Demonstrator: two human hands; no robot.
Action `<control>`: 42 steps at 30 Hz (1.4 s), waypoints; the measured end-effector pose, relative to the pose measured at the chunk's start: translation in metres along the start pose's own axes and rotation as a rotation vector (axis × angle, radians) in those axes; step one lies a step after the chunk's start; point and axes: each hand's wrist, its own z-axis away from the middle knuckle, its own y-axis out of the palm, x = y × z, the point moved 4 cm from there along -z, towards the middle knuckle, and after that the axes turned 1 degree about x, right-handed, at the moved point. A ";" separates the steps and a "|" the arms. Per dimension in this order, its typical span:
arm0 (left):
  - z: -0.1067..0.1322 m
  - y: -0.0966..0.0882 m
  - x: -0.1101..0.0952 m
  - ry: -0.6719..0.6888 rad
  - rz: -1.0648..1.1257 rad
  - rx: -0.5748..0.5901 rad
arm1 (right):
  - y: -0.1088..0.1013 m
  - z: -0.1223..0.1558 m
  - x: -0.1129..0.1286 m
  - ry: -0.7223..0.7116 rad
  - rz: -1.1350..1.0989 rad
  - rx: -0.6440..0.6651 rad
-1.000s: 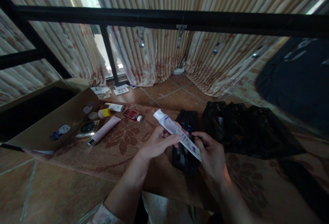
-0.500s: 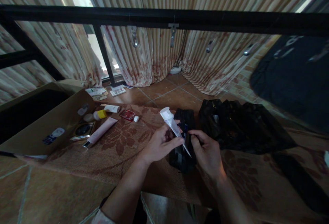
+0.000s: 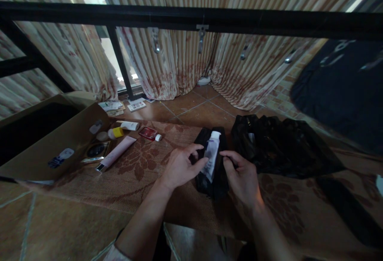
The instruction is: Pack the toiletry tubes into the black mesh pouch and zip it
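Observation:
A white squeeze tube (image 3: 211,155) with a white cap lies lengthwise in the opening of a small black pouch (image 3: 220,187), cap end away from me. Just left of the tube, my left hand (image 3: 179,167) has its thumb and fingers apart; the thumb tip is at the tube's side, and I cannot tell if it touches. On the other side, my right hand (image 3: 242,177) has its thumb and forefinger pinched at the pouch's right edge. Its remaining fingers are curled under and partly hidden.
Left on the patterned cloth (image 3: 143,165) lie a pink tube (image 3: 118,153), a red bottle (image 3: 148,133), a compact (image 3: 97,150) and a yellow-capped container (image 3: 116,132). A cardboard box (image 3: 72,141) stands beyond. Black mesh bags (image 3: 284,147) lie right. A dark rail (image 3: 179,18) crosses ahead.
The tube has gone from my left hand's grasp down onto the pouch, and the left hand's fingers have opened. My right hand has stayed at the pouch's edge.

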 end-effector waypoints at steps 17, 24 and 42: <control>0.000 -0.008 0.005 0.032 -0.011 0.032 | -0.013 -0.005 -0.010 0.047 0.077 -0.079; 0.003 0.002 0.001 0.096 0.028 0.065 | -0.023 -0.002 0.017 -0.183 0.521 -0.347; 0.017 0.000 -0.002 0.211 0.011 0.058 | 0.040 0.007 0.015 0.389 0.532 0.446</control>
